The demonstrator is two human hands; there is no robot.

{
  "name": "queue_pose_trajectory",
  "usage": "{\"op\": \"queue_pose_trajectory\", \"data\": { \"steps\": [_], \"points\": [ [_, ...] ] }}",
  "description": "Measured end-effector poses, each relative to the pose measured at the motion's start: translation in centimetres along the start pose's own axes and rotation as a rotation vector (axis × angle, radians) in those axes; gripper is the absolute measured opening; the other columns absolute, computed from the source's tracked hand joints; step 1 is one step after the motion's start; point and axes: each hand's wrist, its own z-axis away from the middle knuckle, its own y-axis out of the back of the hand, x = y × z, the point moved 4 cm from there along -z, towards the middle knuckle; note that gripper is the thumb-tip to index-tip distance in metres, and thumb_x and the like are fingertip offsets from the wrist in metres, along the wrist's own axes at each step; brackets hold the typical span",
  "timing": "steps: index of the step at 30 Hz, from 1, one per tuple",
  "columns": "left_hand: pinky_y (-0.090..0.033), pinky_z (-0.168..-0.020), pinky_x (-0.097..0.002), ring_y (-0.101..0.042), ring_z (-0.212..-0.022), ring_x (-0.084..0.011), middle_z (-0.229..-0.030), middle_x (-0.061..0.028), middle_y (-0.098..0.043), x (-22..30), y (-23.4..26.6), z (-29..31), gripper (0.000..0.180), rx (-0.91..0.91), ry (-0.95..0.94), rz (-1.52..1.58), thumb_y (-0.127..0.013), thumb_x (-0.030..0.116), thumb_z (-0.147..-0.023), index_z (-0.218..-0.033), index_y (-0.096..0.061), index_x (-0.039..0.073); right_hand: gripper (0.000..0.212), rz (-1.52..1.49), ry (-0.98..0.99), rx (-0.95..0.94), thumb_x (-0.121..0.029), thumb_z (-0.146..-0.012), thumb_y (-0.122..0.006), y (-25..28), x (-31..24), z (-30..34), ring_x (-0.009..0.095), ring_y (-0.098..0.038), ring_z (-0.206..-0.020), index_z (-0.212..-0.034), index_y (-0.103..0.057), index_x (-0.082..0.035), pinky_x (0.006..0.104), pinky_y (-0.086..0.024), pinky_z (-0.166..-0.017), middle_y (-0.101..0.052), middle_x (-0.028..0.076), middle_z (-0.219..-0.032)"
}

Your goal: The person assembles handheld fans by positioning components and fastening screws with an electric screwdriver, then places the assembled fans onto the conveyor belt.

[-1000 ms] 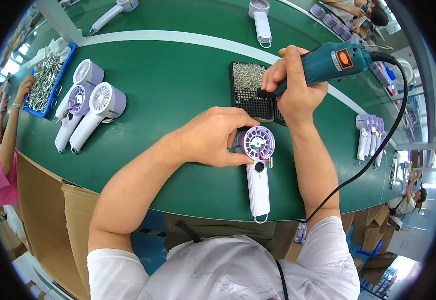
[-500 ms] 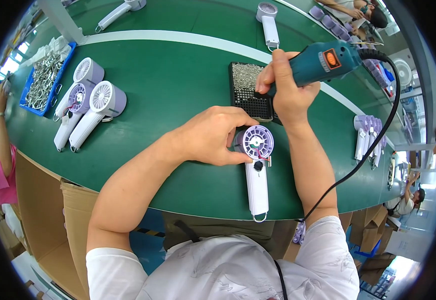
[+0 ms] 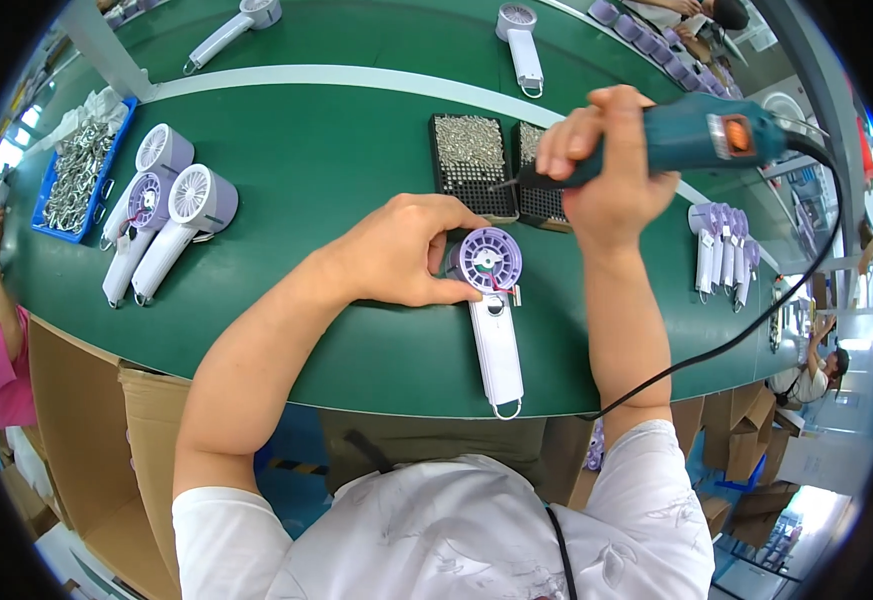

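Note:
My left hand point(image 3: 401, 250) grips the purple round head of a handheld fan point(image 3: 497, 345) between thumb and fingers. The fan lies on the green table with its white handle toward me. Its head is uncovered, showing a slotted purple ring and thin red wires. In my right hand point(image 3: 611, 175) is a teal electric screwdriver point(image 3: 701, 135), held nearly level with its thin bit pointing left. The bit's tip is over the holed lower part of a black screw tray point(image 3: 474, 190); whether it touches a screw I cannot tell. A second screw tray point(image 3: 544, 205) is partly hidden behind the screwdriver.
Three fans point(image 3: 161, 245) lie together at left, near a blue bin point(image 3: 39, 218) of metal carabiners. More fans point(image 3: 724, 250) lie at right. Single fans point(image 3: 524, 55) lie beyond the white strip. The screwdriver's black cord point(image 3: 746, 335) loops down the right side. Other people work around.
My right hand has turned the screwdriver more level, and its bit now shows over the screw tray. My left hand still holds the fan. The whole view has shifted slightly.

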Motion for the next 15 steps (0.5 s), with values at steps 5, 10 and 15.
{"op": "queue_pose_trajectory", "data": {
  "steps": [5,10,15],
  "points": [
    [-0.046,-0.054,-0.0257,-0.057,-0.058,-0.0110,-0.087,-0.0061,-0.068,0.0,0.3,0.1,0.055,-0.007,0.037,0.003,-0.092,0.016,-0.063,-0.112,-0.071,0.000,0.016,-0.178,-0.060,-0.124,-0.010,-0.103,-0.053,0.9,-3.7,1.8,0.016,-0.049,-0.041,-0.102,-0.058,0.005,0.0340,-0.046,-0.040,-0.053,0.007,-0.058],
    [-0.045,-0.054,-0.0249,-0.057,-0.059,-0.0103,-0.089,-0.0054,-0.068,0.3,0.2,-0.2,0.055,-0.016,0.011,0.010,-0.092,0.015,-0.063,-0.112,-0.071,0.001,0.026,-0.034,-0.016,-0.305,-0.021,-0.108,-0.042,1.5,-4.3,3.4,0.014,-0.047,-0.043,-0.111,-0.055,0.001,0.0317,-0.043,-0.040,-0.050,0.003,-0.062],
    [-0.044,-0.053,-0.0246,-0.056,-0.059,-0.0101,-0.091,-0.0052,-0.068,0.0,0.0,0.1,0.055,-0.008,0.027,0.003,-0.092,0.016,-0.064,-0.112,-0.071,0.001,0.025,-0.030,-0.028,-0.314,-0.020,-0.108,-0.043,1.4,-3.8,3.6,0.015,-0.047,-0.042,-0.111,-0.055,0.002,0.0316,-0.043,-0.040,-0.050,0.004,-0.061]
  ]
}}
